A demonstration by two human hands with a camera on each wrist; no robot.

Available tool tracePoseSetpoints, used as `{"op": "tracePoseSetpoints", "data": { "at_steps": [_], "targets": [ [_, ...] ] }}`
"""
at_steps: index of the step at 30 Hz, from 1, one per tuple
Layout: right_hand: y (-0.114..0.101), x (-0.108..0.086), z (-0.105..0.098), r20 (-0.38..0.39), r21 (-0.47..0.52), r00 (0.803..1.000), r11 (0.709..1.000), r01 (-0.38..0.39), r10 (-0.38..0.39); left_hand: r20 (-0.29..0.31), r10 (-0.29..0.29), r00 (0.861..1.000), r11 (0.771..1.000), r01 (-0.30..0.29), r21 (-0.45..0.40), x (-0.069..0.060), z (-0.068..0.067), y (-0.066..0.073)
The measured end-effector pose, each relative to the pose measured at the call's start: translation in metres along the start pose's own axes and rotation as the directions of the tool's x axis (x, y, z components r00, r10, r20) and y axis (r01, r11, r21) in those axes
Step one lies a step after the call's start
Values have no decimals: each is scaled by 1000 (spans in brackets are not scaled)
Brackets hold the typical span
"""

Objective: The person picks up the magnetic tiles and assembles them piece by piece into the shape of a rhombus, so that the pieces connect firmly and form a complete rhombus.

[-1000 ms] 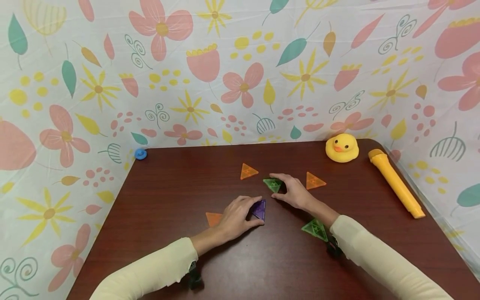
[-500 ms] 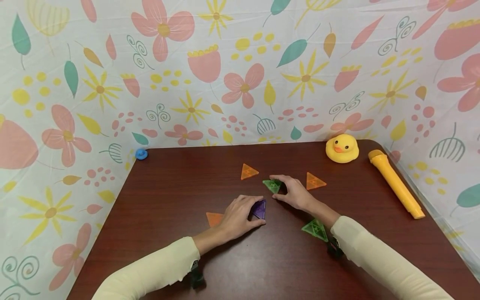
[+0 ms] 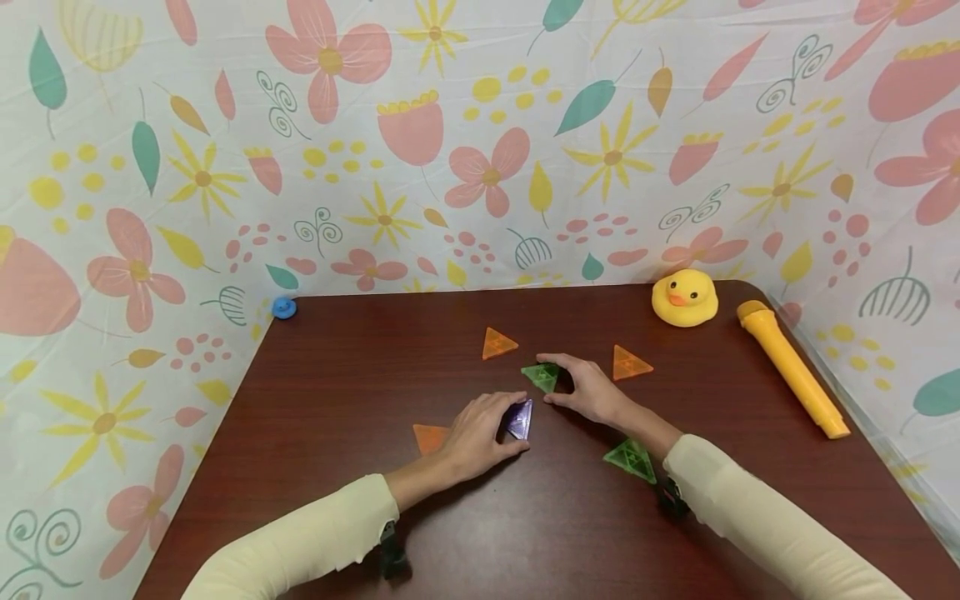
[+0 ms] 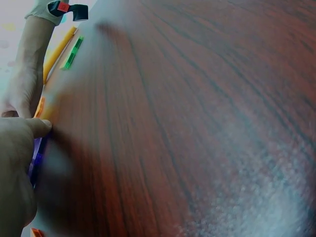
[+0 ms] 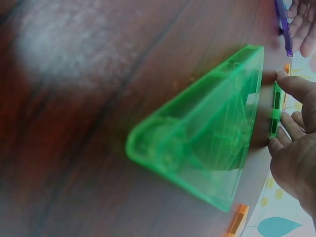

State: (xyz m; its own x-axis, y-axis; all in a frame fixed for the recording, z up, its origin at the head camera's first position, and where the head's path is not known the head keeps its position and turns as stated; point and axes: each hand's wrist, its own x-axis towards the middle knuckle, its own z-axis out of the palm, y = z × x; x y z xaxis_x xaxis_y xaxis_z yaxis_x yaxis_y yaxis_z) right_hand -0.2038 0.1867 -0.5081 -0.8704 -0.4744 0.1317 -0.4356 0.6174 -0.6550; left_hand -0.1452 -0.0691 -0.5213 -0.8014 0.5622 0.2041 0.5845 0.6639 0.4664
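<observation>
On the table [image 3: 480,533], a first tile [image 3: 521,421] lay at the left hand [image 3: 474,435]; a second tile [image 3: 540,377], by the right hand [image 3: 590,392], lay just behind it. A duck [image 3: 685,298] stood rear right, left of the microphone [image 3: 793,370].

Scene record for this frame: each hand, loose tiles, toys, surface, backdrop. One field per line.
left hand: holds purple tile between fingers and thumb
right hand: holds small green tile between fingers and thumb
loose green tile: beside right forearm
loose orange tiles: three; two farther back, one partly behind left hand
toys: yellow duck, yellow microphone, small blue toy
surface: dark wood-look table
backdrop: floral cloth
</observation>
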Motion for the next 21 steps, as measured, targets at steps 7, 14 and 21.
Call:
{"op": "tracePoseSetpoints", "data": {
  "at_steps": [7,14,21],
  "targets": [
    [-2,-3,2,4,-10,999,999,35,-35,28,8,1000,999,-7,-34,0,-4,2],
    [-4,-5,3,9,-21,999,999,46,-46,74,5,997,999,-1,-49,0,-8,2],
    [-7,-7,3,21,-8,999,999,48,-48,90,9,996,998,-4,-60,1,-13,0]
  ]
}}
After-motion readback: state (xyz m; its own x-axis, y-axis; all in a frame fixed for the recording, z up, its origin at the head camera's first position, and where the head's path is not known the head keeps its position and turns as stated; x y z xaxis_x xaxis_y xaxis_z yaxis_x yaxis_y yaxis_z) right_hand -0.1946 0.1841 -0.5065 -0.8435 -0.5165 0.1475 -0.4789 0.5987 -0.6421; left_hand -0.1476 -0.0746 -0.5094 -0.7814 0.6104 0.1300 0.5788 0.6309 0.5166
